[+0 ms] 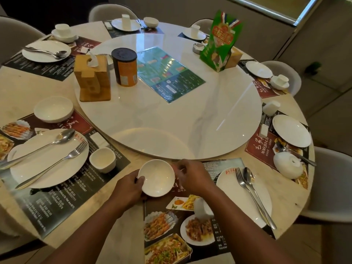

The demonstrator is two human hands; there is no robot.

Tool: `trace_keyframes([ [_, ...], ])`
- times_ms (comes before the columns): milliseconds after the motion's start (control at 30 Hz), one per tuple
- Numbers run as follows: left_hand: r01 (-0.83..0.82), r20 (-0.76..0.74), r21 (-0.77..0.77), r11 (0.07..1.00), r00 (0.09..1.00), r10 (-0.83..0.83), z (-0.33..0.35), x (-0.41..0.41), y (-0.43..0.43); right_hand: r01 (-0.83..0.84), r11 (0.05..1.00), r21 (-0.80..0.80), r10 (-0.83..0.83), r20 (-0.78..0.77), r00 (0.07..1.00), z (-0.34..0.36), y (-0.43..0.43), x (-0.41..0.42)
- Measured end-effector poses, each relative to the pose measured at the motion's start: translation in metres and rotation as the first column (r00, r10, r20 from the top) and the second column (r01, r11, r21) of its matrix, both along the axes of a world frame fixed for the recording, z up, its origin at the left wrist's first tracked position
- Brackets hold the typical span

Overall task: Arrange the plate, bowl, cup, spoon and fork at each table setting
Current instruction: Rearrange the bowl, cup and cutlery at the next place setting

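A small white bowl [157, 179] sits upright at the near table edge, on the top left corner of a food-picture placemat [171, 235]. My left hand [129, 187] grips its left rim, and my right hand [192, 176] pinches its right rim. A white cup [202, 206] stands on the same mat, just left of my right forearm. To the right lies a white plate [234, 187] with a fork [247, 191] and a spoon [252, 182] side by side on it. The setting on the left has a plate [43, 168] carrying a spoon and fork, a cup [102, 159] and a bowl [53, 109].
A marble turntable [190, 121] fills the table's middle, carrying a wooden tissue box [93, 79], a dark-lidded can [124, 66], a laminated menu [169, 73] and a green bag [222, 39]. More place settings ring the table, and grey chairs [327, 180] surround it.
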State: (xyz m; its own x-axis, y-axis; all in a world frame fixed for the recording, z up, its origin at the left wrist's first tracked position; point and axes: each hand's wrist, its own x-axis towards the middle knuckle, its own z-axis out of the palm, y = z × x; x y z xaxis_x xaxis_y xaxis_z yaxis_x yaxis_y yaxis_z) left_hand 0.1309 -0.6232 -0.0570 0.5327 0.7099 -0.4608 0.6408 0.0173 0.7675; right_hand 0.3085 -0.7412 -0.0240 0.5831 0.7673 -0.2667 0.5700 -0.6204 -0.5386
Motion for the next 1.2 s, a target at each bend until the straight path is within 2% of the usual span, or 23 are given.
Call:
trace_keyframes([
  [100,-0.048,-0.025,0.219,0.975,0.998,0.055,0.001,-0.001,-0.002,0.006,0.998,-0.058,-0.001,0.073,0.997,0.013,-0.040,0.013],
  [167,-0.096,0.060,0.370,0.924,0.995,0.079,0.006,0.001,-0.012,0.015,0.994,-0.106,-0.009,0.061,0.998,0.020,-0.070,0.017],
  [233,-0.095,0.140,0.472,0.876,0.990,0.032,0.011,0.006,-0.027,-0.019,0.988,-0.156,0.021,0.015,1.000,0.022,-0.098,0.015],
  [333,-0.003,0.173,0.563,0.826,0.978,-0.115,0.017,0.017,-0.056,-0.137,0.967,-0.216,0.139,-0.007,0.990,0.012,-0.124,0.007],
  [433,0.076,0.178,0.571,0.817,0.961,-0.213,0.021,0.029,-0.084,-0.188,0.967,-0.173,0.191,-0.001,0.982,-0.003,-0.132,0.002],
  [533,0.091,0.175,0.573,0.814,0.957,-0.230,0.016,0.033,-0.103,-0.207,0.973,-0.101,0.212,0.043,0.976,-0.011,-0.134,0.004],
  [767,0.040,0.107,0.525,0.850,0.988,-0.113,0.007,0.045,-0.141,-0.197,0.979,0.049,0.201,-0.074,0.977,-0.007,-0.135,0.020],
  [967,0.011,0.091,0.488,0.873,0.994,-0.064,0.005,0.071,-0.166,-0.046,0.972,0.229,0.069,-0.092,0.993,0.010,-0.153,0.070],
  [1067,0.009,0.063,0.487,0.873,0.997,-0.046,0.000,0.078,-0.171,0.004,0.969,0.247,0.017,-0.081,0.997,0.014,-0.157,0.091],
  [1200,-0.029,0.036,0.449,0.893,0.999,0.014,0.000,0.068,-0.171,-0.054,0.964,0.261,0.077,-0.078,0.994,0.014,-0.145,0.086],
])
